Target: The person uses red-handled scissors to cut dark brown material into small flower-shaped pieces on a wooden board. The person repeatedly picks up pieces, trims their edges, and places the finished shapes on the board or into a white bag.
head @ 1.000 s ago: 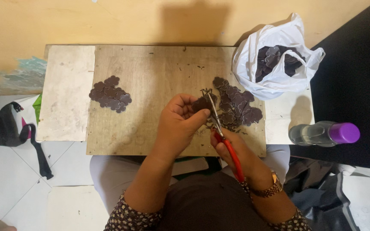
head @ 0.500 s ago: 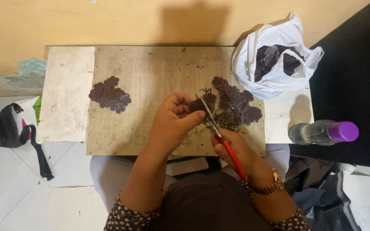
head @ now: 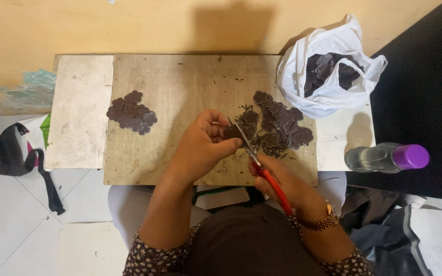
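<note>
Head view, looking down on a wooden board across the lap, mid-frame.

L hand at centre: thumb + fingers pinched together on a small dark brown piece, held just above the board. R hand lower right of centre, fingers closed round the red handles of the scissors; blades point up-left, tips at the held piece. Whether blades are apart or shut: can't tell. Gold-tone watch on R wrist.

Just right of the hands, a pile of dark scalloped pieces w/ small scraps around it. Smaller pile of the same pieces at left of the board, well apart from the hands. Upper right: white plastic bag, open, more dark pieces inside. Right edge: clear bottle w/ purple cap lying on its side. Far left on the tiled floor: black pouch.
</note>
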